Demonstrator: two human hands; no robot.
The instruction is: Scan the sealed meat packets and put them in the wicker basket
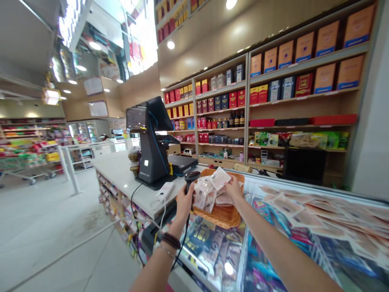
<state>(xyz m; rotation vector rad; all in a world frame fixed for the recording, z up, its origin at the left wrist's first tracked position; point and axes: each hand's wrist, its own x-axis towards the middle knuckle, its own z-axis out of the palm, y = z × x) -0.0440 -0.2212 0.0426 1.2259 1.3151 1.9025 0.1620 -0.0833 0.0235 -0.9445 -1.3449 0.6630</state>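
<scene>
My left hand (184, 202) is wrapped round the handle of a black barcode scanner (192, 176), whose cable hangs down past my wrist. With my right hand (234, 189) I grip a small white packet (220, 178) by its right edge, just above an orange-brown wicker basket (223, 219). Several clear-and-white packets (204, 190) lie in the basket, close to the scanner. The basket rests on the glass top of a chest freezer (209, 247). What is printed on the packets is too small to read.
Left of the basket, a black point-of-sale terminal (153, 150) stands on a white counter (114, 164), near a white power strip or box (165, 190) with a cable. Many flat packets (322, 215) are spread over the freezer at right. Shelves of boxed goods (273, 89) line the back wall.
</scene>
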